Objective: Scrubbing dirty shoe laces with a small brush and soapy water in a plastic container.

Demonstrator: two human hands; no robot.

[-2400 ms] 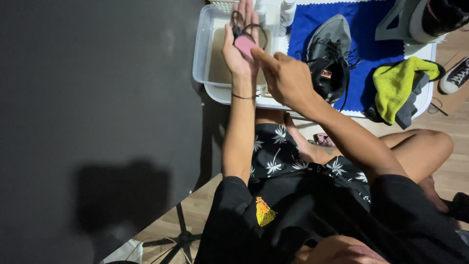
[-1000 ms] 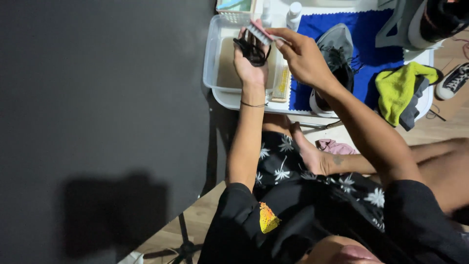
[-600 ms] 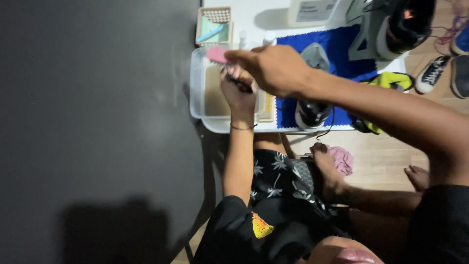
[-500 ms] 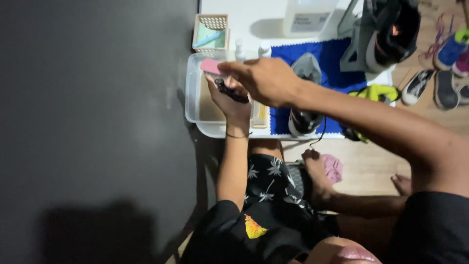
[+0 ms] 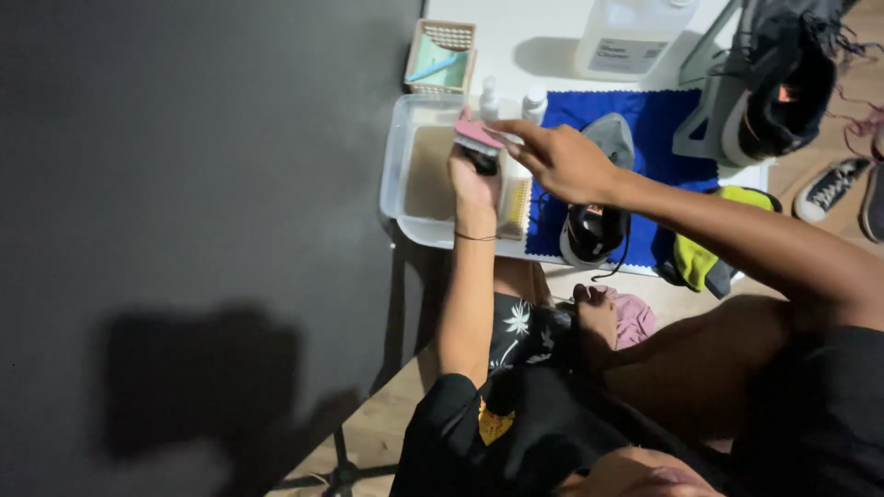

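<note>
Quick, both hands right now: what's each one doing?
Left hand: closed around a dark object.
Right hand: fingers on a pink brush.

A large clear jug (image 5: 635, 35) stands at the far edge of the white counter (image 5: 534, 46), bearing a pale rectangular label (image 5: 615, 55) (print too small to make out). Two small white-capped bottles (image 5: 511, 101) stand just before it.

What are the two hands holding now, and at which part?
The left hand grips a small dark item from below; the right hand pinches the pink brush at its end.
</note>
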